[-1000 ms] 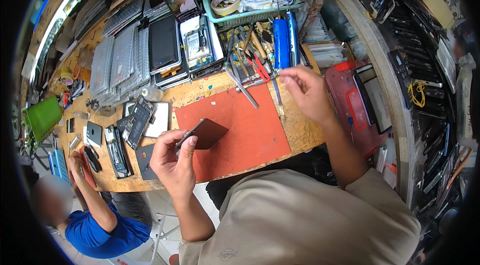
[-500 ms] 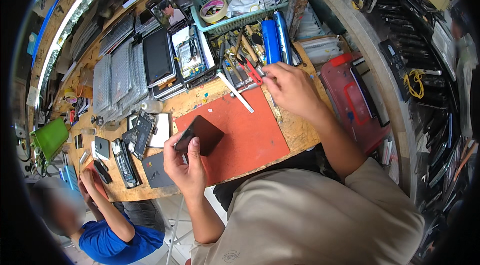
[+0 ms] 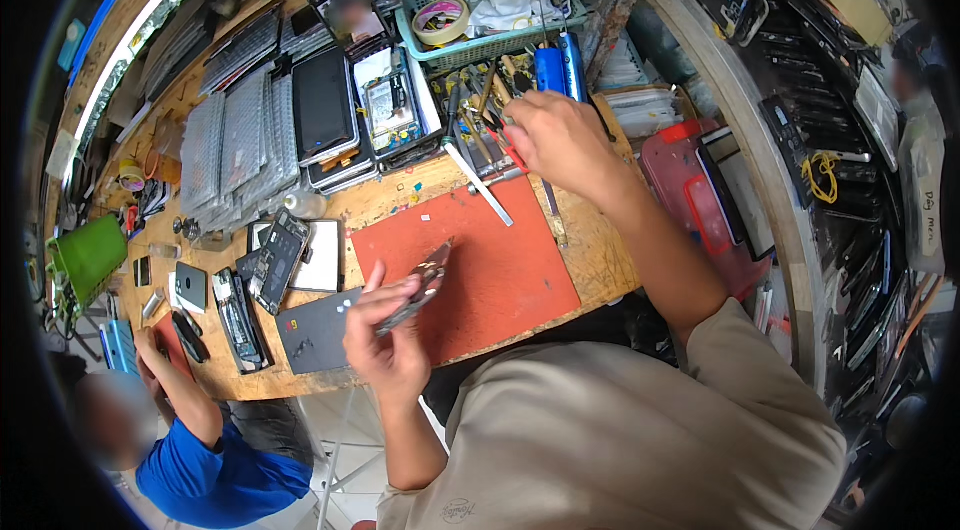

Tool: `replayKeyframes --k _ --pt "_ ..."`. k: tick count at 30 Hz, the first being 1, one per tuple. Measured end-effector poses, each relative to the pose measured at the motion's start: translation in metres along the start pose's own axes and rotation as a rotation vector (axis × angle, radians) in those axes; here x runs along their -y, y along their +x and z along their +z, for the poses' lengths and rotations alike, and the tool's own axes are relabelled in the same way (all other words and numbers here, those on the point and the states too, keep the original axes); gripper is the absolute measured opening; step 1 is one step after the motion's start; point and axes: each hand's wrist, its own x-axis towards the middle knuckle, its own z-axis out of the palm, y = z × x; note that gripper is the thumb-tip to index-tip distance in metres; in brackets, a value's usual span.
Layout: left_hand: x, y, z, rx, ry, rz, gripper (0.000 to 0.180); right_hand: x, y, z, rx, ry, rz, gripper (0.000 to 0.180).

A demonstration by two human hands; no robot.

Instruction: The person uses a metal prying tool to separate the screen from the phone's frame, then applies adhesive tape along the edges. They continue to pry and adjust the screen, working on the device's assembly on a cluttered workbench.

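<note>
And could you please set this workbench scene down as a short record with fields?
Left hand: holding a thin, flat device, tilted, over the orange mat
Right hand: at the red-handled tool; grip unclear
Beyond the mat: hand tools; green basket with tape roll
Left of the mat: opened phones
Co-worker: blue top, at the bench's left

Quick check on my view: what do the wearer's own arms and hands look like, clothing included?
The left hand and right hand are bare, with no gloves or wristbands showing. The beige-grey shirt has short, loose sleeves and a small dark print low on it.
</note>
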Motion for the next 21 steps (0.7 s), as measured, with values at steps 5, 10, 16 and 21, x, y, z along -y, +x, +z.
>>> replayKeyframes --k 5,10,16,21 --pt "-0.006 -0.012 0.005 0.099 0.070 0.087 0.010 0.018 0.003 0.010 0.364 -0.114 0.232 0.029" --pt "-0.016 -0.008 0.006 0.140 0.102 -0.010 0.012 0.009 0.002 0.001 0.110 -0.185 0.175 0.024" --pt "-0.053 0.003 -0.006 -0.010 -0.067 0.078 0.018 -0.016 0.049 0.015 0.053 -0.103 -0.204 0.015" --pt "-0.064 0.014 -0.012 -0.036 -0.140 -0.284 0.030 -0.021 0.101 0.061 0.375 -0.192 -0.091 0.017"
